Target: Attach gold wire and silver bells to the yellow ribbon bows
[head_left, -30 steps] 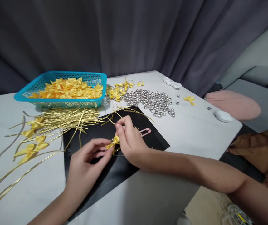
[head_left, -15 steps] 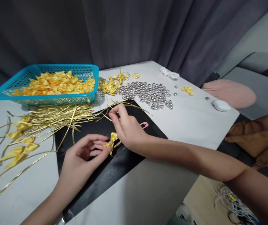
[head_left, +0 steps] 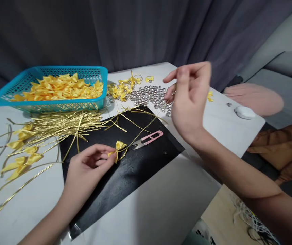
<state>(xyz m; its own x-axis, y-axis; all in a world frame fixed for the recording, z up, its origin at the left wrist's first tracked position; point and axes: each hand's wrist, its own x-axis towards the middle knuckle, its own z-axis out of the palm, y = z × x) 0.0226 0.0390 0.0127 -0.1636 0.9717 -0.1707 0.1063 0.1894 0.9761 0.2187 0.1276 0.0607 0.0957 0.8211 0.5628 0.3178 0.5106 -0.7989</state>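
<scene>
My left hand [head_left: 92,165] pinches a yellow ribbon bow [head_left: 120,145] over the black mat, and a loop of gold cord hangs beside the bow. From the bow a thin gold cord [head_left: 146,127] runs up and right towards my right hand [head_left: 190,98]. That hand is raised above the mat's right side with curled fingers, and the cord's end seems to be in its lower fingers, partly hidden. Pink-handled thread snips [head_left: 151,137] lie on the mat between my hands, blades towards the bow.
A blue basket [head_left: 59,103] of yellow bows stands at the back left, with cut gold cords [head_left: 61,126] before it. Silver beads [head_left: 146,95] and finished-looking bows [head_left: 122,87] lie behind the black mat [head_left: 130,183]. A white computer mouse [head_left: 244,112] sits near the right edge.
My right hand has moved up and right, away from the bow, drawing the gold cord out straight. The snips have come into full view. My left hand still holds the bow, shifted slightly left.
</scene>
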